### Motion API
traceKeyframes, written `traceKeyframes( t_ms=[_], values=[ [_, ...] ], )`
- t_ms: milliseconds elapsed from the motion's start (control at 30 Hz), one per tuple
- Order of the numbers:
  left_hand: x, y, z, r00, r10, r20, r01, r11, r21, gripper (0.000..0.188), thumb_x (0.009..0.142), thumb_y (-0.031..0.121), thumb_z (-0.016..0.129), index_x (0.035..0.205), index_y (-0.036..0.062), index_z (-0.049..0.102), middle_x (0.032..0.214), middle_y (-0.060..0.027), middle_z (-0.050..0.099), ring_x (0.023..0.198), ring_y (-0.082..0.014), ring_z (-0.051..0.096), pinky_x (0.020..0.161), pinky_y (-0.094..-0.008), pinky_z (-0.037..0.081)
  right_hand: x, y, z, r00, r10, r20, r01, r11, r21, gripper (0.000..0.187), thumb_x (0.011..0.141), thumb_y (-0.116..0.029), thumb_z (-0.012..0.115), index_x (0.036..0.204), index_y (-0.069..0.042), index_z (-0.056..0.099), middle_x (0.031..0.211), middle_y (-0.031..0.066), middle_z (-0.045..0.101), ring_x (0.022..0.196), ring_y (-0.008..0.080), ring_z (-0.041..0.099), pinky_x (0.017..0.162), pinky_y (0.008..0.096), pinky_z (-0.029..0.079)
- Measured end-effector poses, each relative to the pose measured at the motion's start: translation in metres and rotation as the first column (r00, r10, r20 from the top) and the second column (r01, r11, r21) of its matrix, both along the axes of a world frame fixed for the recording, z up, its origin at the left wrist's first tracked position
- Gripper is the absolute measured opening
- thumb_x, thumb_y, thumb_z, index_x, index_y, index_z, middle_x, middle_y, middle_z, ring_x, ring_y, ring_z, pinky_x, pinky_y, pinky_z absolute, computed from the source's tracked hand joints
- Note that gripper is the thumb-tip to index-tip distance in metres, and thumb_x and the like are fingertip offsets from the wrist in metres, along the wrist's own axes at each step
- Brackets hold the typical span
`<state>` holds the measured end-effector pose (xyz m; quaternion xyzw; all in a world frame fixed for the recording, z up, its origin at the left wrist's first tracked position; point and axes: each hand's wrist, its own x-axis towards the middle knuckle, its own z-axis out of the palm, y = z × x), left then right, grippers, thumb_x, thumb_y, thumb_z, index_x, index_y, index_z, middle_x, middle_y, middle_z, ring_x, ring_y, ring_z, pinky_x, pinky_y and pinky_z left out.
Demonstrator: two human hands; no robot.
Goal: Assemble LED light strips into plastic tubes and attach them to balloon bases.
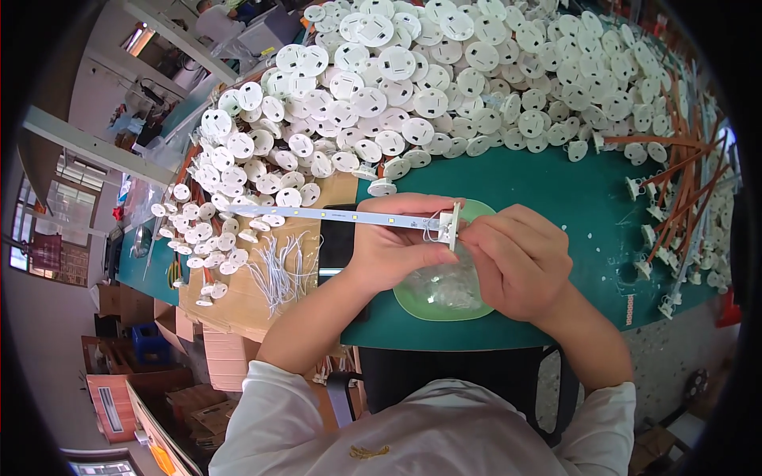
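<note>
Above the green counter: LED strip in hand

The left hand curls nearly closed around the strip beside its white disc cap; the right hand's fingers bunch against the cap (whether they grip anything, I cannot tell). Probably a fitting step, calling next for steady alignment. Beneath sits a green bowl; beyond, heaped white discs.

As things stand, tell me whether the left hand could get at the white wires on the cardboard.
Probably not without letting go first: the left hand holds the LED strip. Otherwise likely yes, since the white wires lie uncovered on the cardboard to its left.
</note>
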<state>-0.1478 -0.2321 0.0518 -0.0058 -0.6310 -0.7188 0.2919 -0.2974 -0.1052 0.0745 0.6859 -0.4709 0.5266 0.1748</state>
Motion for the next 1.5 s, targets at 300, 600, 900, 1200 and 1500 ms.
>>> traceKeyframes(
  t_ms=[300,600,900,1200,1500],
  values=[
    [-0.006,-0.005,-0.005,0.996,0.07,0.056,-0.077,0.989,0.128,0.057,0.072,0.0,0.08,0.123,-0.0017,0.058,0.124,-0.019,0.062,0.105,-0.0214,0.065,0.092,-0.0355,0.053,-0.003,-0.006,-0.002,0.98,0.035,0.194,-0.031,0.999,-0.025,0.017,0.072,0.01,0.068,0.087,0.002,0.066,0.077,0.0128,0.067,0.063,0.0265,0.064,0.053,0.0315,0.051],
    [0.003,-0.013,0.022,0.993,0.118,-0.023,-0.117,0.993,0.025,0.045,0.077,-0.007,0.072,0.119,-0.0002,0.058,0.112,-0.0126,0.064,0.112,-0.0262,0.063,0.092,-0.0376,0.054,-0.009,-0.008,0.006,0.996,-0.01,0.087,0.019,0.994,-0.108,0.012,0.073,0.01,0.065,0.083,0.002,0.064,0.077,0.0139,0.065,0.066,0.0288,0.062,0.061,0.0337,0.049],
    [0.108,-0.112,0.108,0.65,0.736,0.188,-0.719,0.676,-0.159,0.032,0.078,0.004,0.076,0.109,-0.0011,0.069,0.087,-0.0022,0.065,0.072,-0.008,0.059,0.063,-0.0227,0.047,-0.014,-0.012,-0.01,0.991,-0.033,0.128,0.029,0.999,0.037,0.011,0.076,0.008,0.067,0.083,0.001,0.064,0.075,0.0111,0.064,0.063,0.0243,0.061,0.056,0.0307,0.046],
    [0.364,-0.242,0.078,0.147,0.932,0.332,-0.987,0.161,-0.013,0.01,0.074,0.001,0.074,0.079,-0.0019,0.066,0.07,-0.0054,0.062,0.057,-0.0138,0.057,0.048,-0.0257,0.043,0.002,-0.014,-0.008,0.916,-0.012,0.401,-0.029,0.995,0.094,0.009,0.08,0.004,0.057,0.082,0.001,0.065,0.073,0.0119,0.064,0.063,0.0233,0.062,0.058,0.03,0.048],
    [0.252,-0.223,0.103,-0.474,0.835,-0.281,-0.142,-0.388,-0.911,0.087,0.073,0.033,0.076,0.145,0.0099,0.033,0.14,-0.0346,0.039,0.126,-0.0508,0.043,0.104,-0.0525,0.038,-0.036,-0.01,-0.034,0.965,-0.002,0.261,-0.052,0.978,0.2,0.009,0.071,0.0,0.052,0.063,-0.003,0.057,0.061,0.0126,0.055,0.055,0.0296,0.056,0.052,0.0361,0.044]
  ],
)
